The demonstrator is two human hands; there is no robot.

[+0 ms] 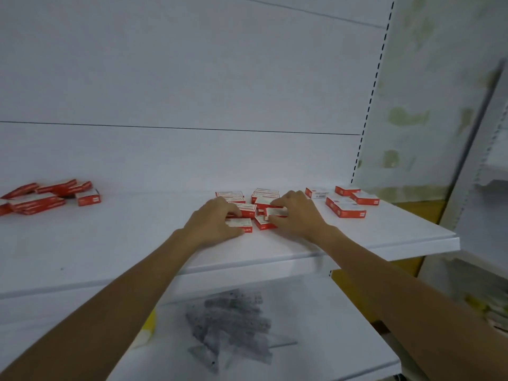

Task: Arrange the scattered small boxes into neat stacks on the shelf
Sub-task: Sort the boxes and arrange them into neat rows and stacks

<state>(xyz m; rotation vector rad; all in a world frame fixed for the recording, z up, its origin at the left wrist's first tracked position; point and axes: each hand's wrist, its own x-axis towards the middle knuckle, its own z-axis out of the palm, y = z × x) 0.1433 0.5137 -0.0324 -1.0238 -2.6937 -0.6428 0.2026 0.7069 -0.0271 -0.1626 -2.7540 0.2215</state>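
Nearest, under both forearms, a lower shelf point(316, 303) carries a clear bag point(231, 323) of small dark pieces, too blurred to name. Above it, on the white shelf point(110, 243), the left hand point(217, 221) curls fingers and thumb round the nearest box point(243, 224). Just beside it, the right hand point(295, 215) pinches a white-topped box point(277, 212), though blur leaves that grip a little uncertain. Between and just beyond the fingertips lies the centre cluster point(264, 195) of red-and-white boxes, partly stacked. A loose group point(345, 206) sits out past the right hand, and an untidy heap point(41, 198) lies well off beyond the left. The gathering step seems early. Next, square each held box onto a stack with edges flush, pressing lightly so neighbours stay put.
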